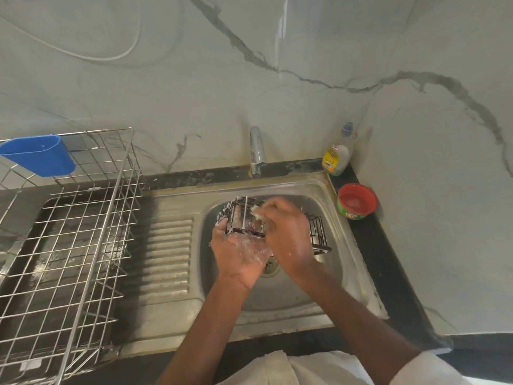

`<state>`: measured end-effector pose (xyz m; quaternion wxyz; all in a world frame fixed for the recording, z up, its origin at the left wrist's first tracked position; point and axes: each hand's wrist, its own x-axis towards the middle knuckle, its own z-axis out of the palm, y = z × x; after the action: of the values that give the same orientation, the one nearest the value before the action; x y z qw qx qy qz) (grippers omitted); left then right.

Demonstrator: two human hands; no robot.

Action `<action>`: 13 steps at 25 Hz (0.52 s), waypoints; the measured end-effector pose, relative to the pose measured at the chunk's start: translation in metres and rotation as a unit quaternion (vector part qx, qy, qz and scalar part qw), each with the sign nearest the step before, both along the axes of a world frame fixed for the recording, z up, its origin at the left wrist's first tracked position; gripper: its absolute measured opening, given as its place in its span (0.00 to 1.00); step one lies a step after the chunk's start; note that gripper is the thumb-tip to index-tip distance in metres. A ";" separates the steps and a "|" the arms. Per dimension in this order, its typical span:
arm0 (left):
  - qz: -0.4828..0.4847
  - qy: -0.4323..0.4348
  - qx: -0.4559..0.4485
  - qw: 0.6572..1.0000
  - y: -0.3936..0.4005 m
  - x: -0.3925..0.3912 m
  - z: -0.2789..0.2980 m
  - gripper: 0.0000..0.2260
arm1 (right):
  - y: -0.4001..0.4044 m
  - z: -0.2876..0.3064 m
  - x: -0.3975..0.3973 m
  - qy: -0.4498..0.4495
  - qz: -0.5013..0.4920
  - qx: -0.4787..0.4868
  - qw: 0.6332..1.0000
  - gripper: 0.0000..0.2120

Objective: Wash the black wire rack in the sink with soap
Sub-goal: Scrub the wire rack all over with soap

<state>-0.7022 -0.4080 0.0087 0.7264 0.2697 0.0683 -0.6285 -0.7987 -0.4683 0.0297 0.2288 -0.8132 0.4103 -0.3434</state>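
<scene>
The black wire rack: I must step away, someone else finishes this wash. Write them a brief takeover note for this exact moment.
Left hand: soapy, holds the black wire rack from below, over the sink basin.
Right hand: fingers curled on a small pale scrubber, pressed against the rack's top wires.
Faucet: no water visible.
Done: rack partly lathered, white suds on the near-left wires.
Left: probably scrub the right end, rinse, then place it in the steel dish rack on the left.
Dish soap bottle and red tub stand right of the sink.
</scene>
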 end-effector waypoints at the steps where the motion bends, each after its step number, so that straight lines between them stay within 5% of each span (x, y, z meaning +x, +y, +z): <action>1: 0.009 0.017 -0.015 1.000 -0.001 0.001 0.000 0.22 | 0.000 -0.004 -0.012 -0.006 -0.030 0.015 0.999 0.14; 4: 0.005 0.031 -0.012 0.999 -0.002 -0.005 0.003 0.23 | -0.007 -0.009 -0.023 -0.005 -0.125 0.068 0.990 0.15; 8: 0.016 0.006 0.046 0.999 0.001 -0.004 -0.002 0.22 | 0.019 -0.001 0.016 -0.012 -0.031 0.014 0.999 0.13; 13: 0.016 -0.004 0.046 0.999 0.002 -0.007 -0.006 0.23 | -0.007 0.018 0.029 -0.058 -0.066 0.022 0.996 0.16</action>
<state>-0.7095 -0.4063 0.0025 0.7236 0.3037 0.0985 -0.6120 -0.7700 -0.4755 0.0475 0.2472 -0.7580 0.4566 -0.3948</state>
